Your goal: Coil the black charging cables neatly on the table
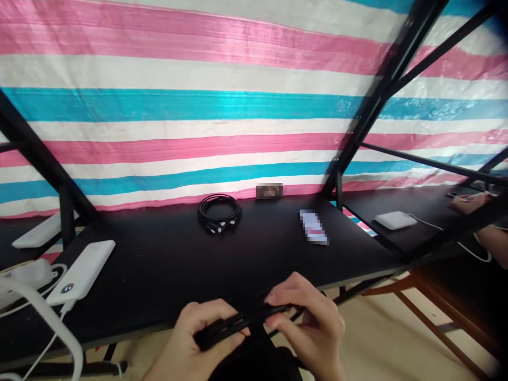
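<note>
My left hand and my right hand are both closed on a bundle of black cables held just in front of the near edge of the black table. The left fingers wrap one end, while the right fingers pinch the other end. Farther back on the table lies a coiled black cable. A phone lies flat to its right.
A white power bank with a white cord lies at the table's left. Black frame bars cross the view before a striped tarp. On the neighbouring table to the right sit a white device and another person's hand.
</note>
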`<action>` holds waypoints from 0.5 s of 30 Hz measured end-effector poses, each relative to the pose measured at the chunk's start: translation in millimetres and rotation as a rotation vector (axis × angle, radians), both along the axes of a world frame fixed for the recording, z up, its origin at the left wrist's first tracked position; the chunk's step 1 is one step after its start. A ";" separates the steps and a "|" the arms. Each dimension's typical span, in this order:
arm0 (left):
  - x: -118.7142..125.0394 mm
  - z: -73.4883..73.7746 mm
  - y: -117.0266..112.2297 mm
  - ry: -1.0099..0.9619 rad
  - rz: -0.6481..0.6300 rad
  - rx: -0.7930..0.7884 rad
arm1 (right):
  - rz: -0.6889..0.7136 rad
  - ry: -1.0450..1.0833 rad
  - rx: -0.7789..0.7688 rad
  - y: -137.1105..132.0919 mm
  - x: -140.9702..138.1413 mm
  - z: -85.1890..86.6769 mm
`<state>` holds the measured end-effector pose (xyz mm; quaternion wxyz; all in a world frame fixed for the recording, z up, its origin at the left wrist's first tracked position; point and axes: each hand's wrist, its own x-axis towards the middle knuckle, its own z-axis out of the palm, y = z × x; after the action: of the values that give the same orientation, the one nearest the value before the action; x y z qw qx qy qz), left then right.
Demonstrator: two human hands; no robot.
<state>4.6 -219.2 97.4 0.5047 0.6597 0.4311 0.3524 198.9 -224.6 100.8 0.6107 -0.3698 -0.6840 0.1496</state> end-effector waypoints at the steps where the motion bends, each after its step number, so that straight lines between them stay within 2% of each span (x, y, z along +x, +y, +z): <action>1: 0.0 1.2 3.1 -0.015 0.032 0.052 | 0.018 -0.001 -0.041 0.6 1.4 -1.2; 5: 3.2 0.5 14.4 -0.026 0.131 0.154 | 0.049 -0.046 -0.271 9.4 6.6 -10.2; 7: 5.8 -3.5 17.3 -0.011 0.169 0.211 | 0.036 -0.059 -0.331 14.7 10.4 -17.8; 10: 9.9 -7.7 21.7 -0.073 0.339 0.265 | -0.007 -0.023 -0.391 20.3 16.7 -30.7; 13: 12.8 -6.3 32.3 -0.249 0.604 0.139 | 0.052 0.132 -0.535 25.2 17.9 -43.1; 15: 13.4 -4.8 43.9 -0.398 0.696 0.027 | 0.204 0.312 -0.666 30.3 13.0 -50.3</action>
<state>18.0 -175.3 92.6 0.4200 0.3996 0.5180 0.6290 211.9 -194.3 50.5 0.5359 -0.4507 -0.5299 0.4784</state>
